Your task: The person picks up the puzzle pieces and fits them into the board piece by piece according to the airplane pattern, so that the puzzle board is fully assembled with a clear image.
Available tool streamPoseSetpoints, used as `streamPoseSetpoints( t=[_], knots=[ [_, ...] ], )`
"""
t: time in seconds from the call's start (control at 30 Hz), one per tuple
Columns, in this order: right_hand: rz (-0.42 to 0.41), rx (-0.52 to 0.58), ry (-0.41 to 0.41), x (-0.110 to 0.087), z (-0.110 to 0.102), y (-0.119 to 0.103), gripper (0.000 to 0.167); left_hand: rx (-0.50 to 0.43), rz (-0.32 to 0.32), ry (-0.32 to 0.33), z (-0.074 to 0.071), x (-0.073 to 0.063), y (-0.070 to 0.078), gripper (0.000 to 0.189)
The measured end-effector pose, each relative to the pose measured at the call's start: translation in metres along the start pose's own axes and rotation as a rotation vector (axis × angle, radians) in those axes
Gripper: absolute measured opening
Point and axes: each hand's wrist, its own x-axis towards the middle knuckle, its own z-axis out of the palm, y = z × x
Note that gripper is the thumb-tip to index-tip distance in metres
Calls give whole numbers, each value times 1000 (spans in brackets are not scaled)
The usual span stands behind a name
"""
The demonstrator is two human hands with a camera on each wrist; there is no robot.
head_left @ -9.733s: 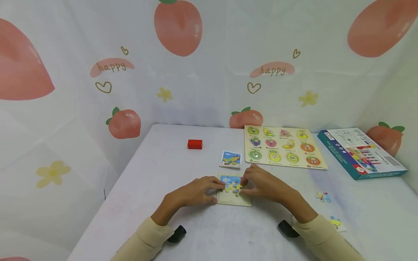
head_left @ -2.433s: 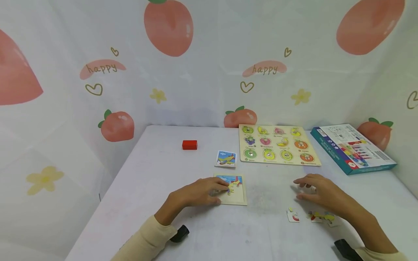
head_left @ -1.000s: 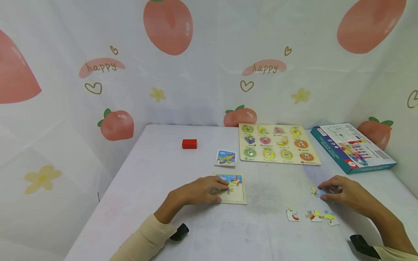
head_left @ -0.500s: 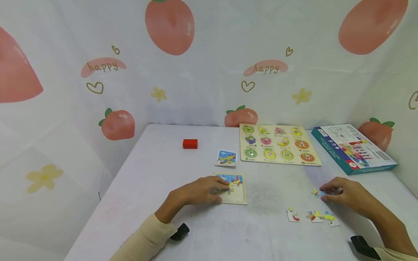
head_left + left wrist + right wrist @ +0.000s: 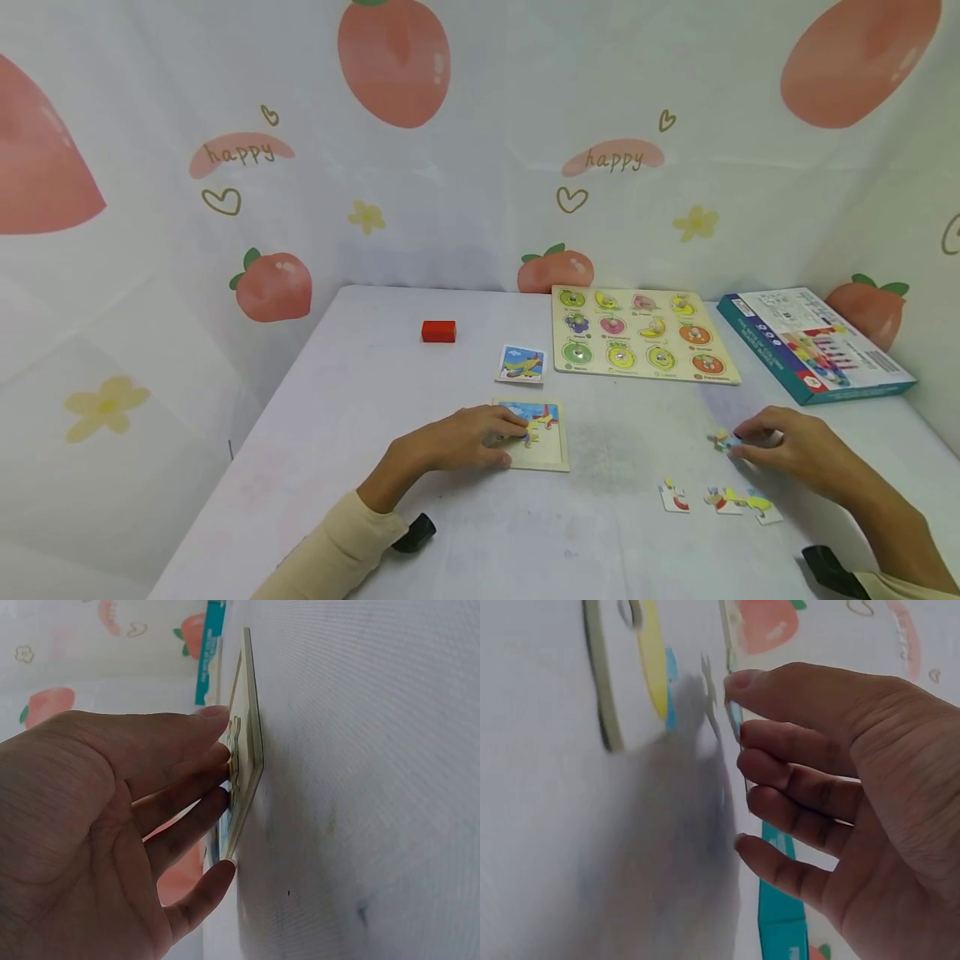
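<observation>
My left hand (image 5: 457,442) rests on a small wooden puzzle board (image 5: 553,454), its fingertips on the pieces fitted along the top and its thumb at the near side. In the left wrist view the left hand (image 5: 112,802) has its fingers extended against the board (image 5: 251,742). To the right, my right hand (image 5: 798,450) pinches a jigsaw piece (image 5: 722,440) between thumb and forefinger, low at the tabletop. In the right wrist view the right hand (image 5: 855,772) partly hides that piece (image 5: 711,694). Loose jigsaw pieces (image 5: 674,497) lie on the table nearer me.
A picture card of a yellow aeroplane (image 5: 521,364) lies behind the puzzle board. Further back are a red block (image 5: 438,332), a wooden fruit board (image 5: 645,333) and a flat teal-edged box (image 5: 817,346). A printed cloth (image 5: 465,167) hangs behind the table.
My right hand, earlier at the puzzle board with a piece, has gone right and now pinches a different piece, shifted slightly left lately. The left hand has stayed on the board.
</observation>
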Motion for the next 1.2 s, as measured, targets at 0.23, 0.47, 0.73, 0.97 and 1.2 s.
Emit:
streamPoseSetpoints(
  t=[0.23,0.47,0.73,0.97,1.2],
  knots=[
    [-129,-22,88,5,10,-20,28,-1,3,6,0,1,-1,50],
    [-220,-39,66,16,20,-49,26,-9,0,10,1,1,-2,50],
    [-293,-34,30,33,30,-89,28,-8,-7,10,2,0,-2,50],
    [-387,-24,-2,52,44,-116,20,-10,-10,12,0,0,-1,50],
    [-408,-42,-46,65,58,-141,17,-15,-2,12,0,0,0,49]
  ],
)
